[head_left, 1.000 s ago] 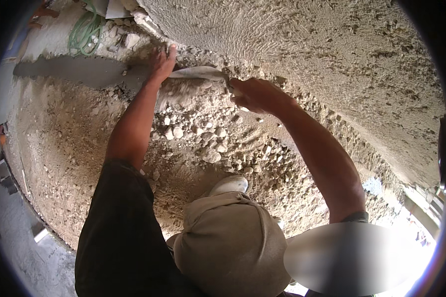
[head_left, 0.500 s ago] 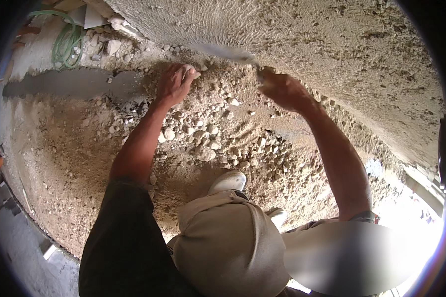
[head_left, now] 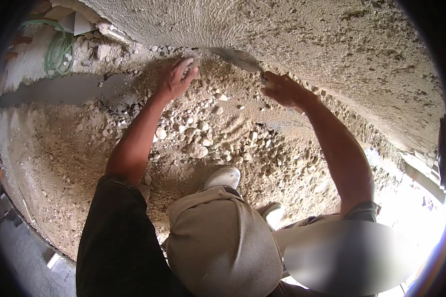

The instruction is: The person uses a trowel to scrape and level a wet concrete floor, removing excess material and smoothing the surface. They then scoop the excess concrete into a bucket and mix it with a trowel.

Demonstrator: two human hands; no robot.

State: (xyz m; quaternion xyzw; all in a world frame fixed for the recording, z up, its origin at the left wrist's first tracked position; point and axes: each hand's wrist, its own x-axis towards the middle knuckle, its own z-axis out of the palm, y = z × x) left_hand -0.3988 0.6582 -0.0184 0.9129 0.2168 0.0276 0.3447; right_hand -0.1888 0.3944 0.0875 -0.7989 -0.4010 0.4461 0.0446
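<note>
My right hand (head_left: 282,90) is closed round the handle of a trowel (head_left: 239,60). Its grey, pointed blade lies along the foot of the rough wall (head_left: 327,47), tip toward the left. To the left of the blade, my left hand (head_left: 177,79) curls its fingers at a pale stone (head_left: 195,60), which appears to be gripped between thumb and fingers. Loose dirt and small rubble surround both hands. Below them is a heap of broken stones (head_left: 198,151) of mixed sizes.
A smooth grey strip (head_left: 59,89) runs along the ground at left. A coiled green hose (head_left: 58,55) lies beyond it, near more rubble and boards. My shoes (head_left: 224,177) stand in the dirt below the stones. Bright light floods the lower right.
The trowel blade, blurred before, is now sharp and a little lower at its handle end. My left hand has turned slightly, its stone now above the fingers. The whole view has shifted slightly.
</note>
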